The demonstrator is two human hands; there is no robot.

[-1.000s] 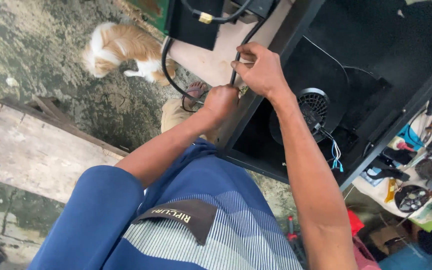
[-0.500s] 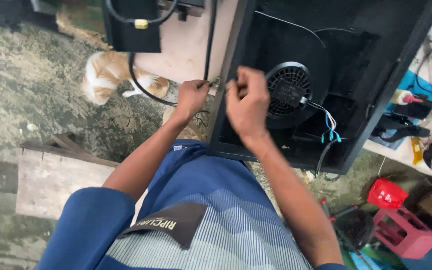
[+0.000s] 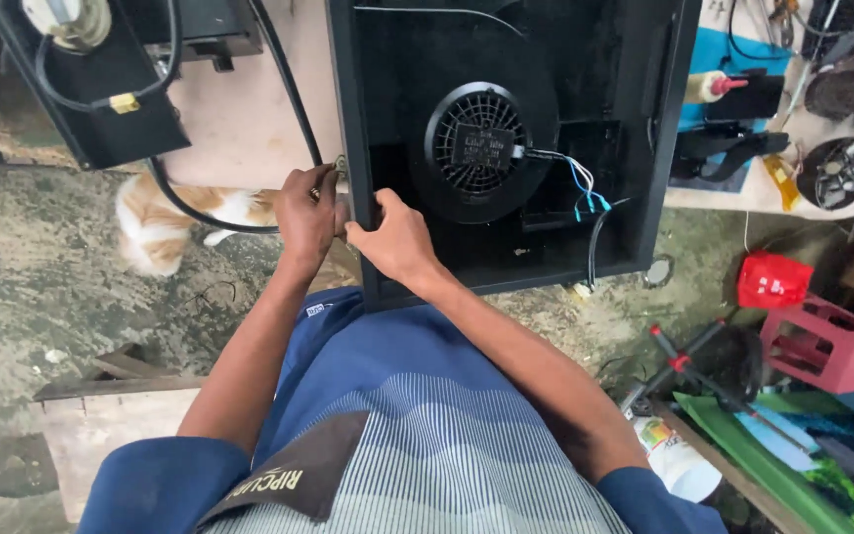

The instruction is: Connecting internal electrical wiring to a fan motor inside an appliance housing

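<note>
— What's nearest?
— 2 hands. The left hand [image 3: 306, 213] has its grip pinched on a small metal fitting [image 3: 339, 166] at the left edge of the black housing [image 3: 506, 247]; the right hand [image 3: 394, 240] clamps that same edge.
— How does the housing lie?
— On the counter [image 3: 239, 119], long axis running away from the person, 1 round fan [image 3: 478, 146] facing up. Beyond, 1 cat [image 3: 165, 222] on the floor.
</note>
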